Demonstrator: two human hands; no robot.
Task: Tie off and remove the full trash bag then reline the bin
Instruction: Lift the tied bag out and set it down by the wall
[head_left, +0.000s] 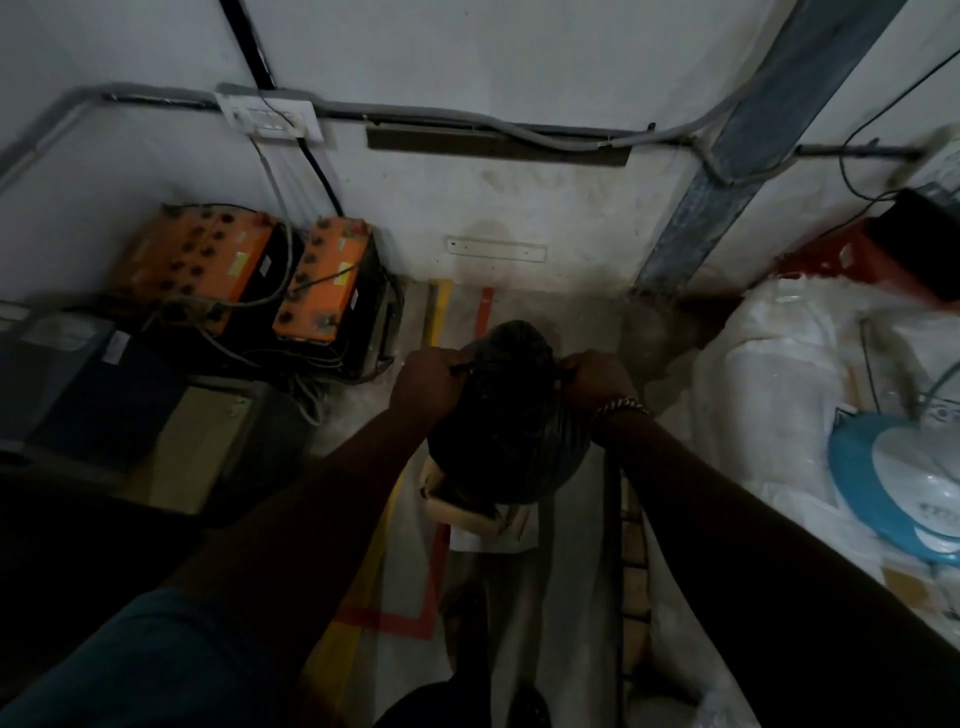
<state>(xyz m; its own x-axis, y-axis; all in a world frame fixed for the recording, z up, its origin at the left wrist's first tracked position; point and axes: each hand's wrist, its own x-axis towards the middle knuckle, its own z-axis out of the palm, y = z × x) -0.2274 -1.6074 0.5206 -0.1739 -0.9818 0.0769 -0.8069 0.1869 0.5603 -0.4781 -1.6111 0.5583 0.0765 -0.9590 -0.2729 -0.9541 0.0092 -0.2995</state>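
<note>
A full black trash bag (506, 441) hangs in the middle of the view, bulging and round. My left hand (428, 382) grips the bag's top edge on the left side. My right hand (595, 379), with a bracelet at the wrist, grips the top edge on the right. The bag's mouth is stretched between the two hands. Below the bag, a cream-coloured bin (467, 512) shows partly on the floor; the bag hides most of it.
Two orange batteries (322, 283) with cables stand at the left wall, dark boxes (78, 384) in front of them. White sacks (789, 384) and a blue-and-white fan (904, 488) fill the right side. Yellow and red tape lines (415, 597) mark the floor.
</note>
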